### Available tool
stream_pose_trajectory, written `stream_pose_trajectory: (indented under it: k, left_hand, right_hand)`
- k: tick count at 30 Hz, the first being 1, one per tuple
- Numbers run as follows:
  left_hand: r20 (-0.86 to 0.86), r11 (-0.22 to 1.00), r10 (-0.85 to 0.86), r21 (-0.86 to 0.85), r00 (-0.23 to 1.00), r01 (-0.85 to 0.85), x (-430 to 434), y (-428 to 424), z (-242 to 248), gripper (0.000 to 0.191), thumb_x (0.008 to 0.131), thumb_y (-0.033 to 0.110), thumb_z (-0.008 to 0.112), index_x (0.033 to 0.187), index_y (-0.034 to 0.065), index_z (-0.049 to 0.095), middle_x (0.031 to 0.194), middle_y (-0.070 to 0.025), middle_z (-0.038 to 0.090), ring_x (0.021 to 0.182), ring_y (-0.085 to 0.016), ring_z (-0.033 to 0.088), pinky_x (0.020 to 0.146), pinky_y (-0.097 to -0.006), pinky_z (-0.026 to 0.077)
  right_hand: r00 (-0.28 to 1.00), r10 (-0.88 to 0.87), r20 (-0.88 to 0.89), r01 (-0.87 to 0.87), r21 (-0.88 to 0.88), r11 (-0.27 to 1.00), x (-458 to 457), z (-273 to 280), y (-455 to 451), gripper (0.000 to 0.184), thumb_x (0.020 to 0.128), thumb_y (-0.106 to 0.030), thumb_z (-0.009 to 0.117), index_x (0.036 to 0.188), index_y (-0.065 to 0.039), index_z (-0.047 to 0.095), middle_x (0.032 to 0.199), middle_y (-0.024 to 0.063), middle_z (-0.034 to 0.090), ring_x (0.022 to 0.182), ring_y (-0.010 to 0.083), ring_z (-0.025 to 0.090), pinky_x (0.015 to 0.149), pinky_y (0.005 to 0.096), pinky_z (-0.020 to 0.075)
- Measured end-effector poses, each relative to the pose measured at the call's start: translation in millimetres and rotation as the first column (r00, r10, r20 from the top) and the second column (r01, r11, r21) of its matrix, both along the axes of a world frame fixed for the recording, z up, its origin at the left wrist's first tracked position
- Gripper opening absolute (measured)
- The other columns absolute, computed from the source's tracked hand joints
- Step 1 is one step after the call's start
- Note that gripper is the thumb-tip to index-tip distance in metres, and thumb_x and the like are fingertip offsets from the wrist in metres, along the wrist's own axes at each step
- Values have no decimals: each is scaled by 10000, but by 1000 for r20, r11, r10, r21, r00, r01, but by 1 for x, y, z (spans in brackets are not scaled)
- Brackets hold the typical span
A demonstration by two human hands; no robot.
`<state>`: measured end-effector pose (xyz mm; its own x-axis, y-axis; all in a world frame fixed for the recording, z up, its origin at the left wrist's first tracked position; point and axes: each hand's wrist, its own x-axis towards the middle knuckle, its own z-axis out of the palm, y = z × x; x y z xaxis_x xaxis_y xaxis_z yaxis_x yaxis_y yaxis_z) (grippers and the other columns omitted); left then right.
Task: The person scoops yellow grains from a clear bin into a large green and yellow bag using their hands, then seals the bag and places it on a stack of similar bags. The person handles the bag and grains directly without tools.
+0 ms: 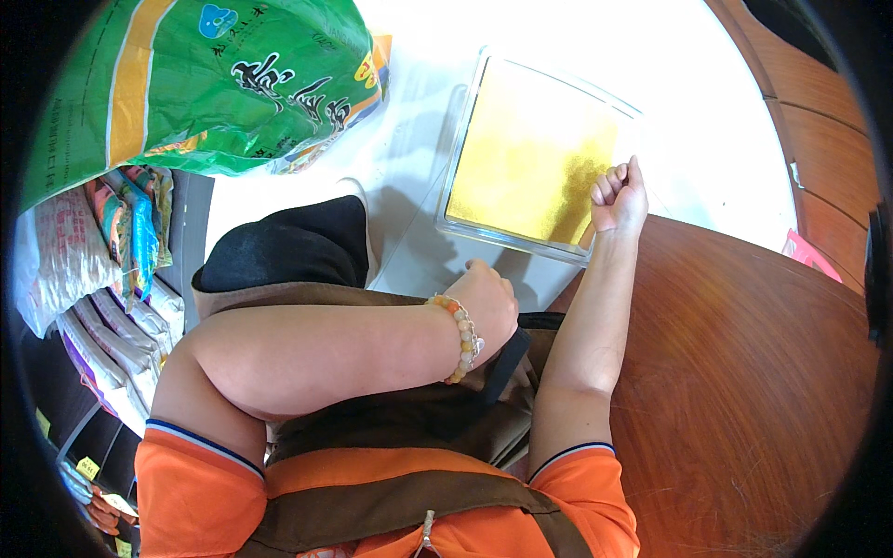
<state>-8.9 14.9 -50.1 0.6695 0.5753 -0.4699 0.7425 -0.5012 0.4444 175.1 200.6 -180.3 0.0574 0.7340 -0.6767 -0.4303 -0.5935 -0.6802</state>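
Observation:
A clear plastic bin (481,243) filled with fine yellow grain (530,146) sits on the white tiled floor before me. My right hand (619,197) is over the bin's right side, palm turned up and fingers curled in, with nothing visible in it. Its shadow falls across the grain. My left hand (487,298), wearing a beaded bracelet (464,342) at the wrist, is bent across my body below the bin. Its fingers curl away from view, next to a dark apron strap (506,366); whether it grips the strap is hidden.
A large green woven sack (209,91) with printed writing rises at upper left. Below it, shelves hold several packaged bags (118,335). A curved brown wooden surface (725,390) borders my right side. A pink object (809,257) lies beyond, near wooden panels (830,153).

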Motion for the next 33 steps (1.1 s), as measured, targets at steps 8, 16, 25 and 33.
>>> stream_pose_trajectory:
  k: [8, 16, 25, 33]
  left_hand:
    - [28, 999, 7, -35, 1000, -6, -1, 3, 2, 211, 818, 181, 652, 978, 53, 703, 923, -84, 687, 865, -229, 660, 744, -377, 464]
    - [28, 993, -68, -90, 997, 70, -1, 10, 3, 231, 814, 177, 660, 1002, 52, 710, 982, -94, 703, 896, -236, 665, 742, -389, 489]
    - [188, 999, 25, -48, 982, -16, -7, 43, 3, 174, 854, 210, 629, 948, 90, 712, 989, -114, 729, 831, -273, 709, 654, -444, 532]
    - [389, 701, 713, -422, 584, -575, -67, -10, 113, 402, 1003, 392, 521, 808, 72, 665, 816, -148, 690, 779, -389, 666, 681, -496, 526]
  right_hand:
    - [998, 34, 57, -36, 39, 999, -10, 5, -3, 405, 1053, -274, 499, 680, -121, 458, 545, -17, 352, 438, 121, 291, 430, 275, 253]
    - [553, 328, 766, -599, 92, 796, -10, -25, -3, 145, 826, -32, 745, 903, 4, 627, 839, 7, 607, 768, 90, 522, 732, 255, 478]
    - [63, 293, 954, -888, -80, 452, -36, 31, -2, 283, 791, -68, 740, 1041, 39, 661, 1017, 194, 663, 973, 361, 632, 877, 425, 508]
    - [-156, 315, 936, -828, -298, 475, -71, 151, 19, 301, 929, -255, 653, 896, 41, 697, 773, 192, 704, 727, 343, 686, 687, 433, 525]
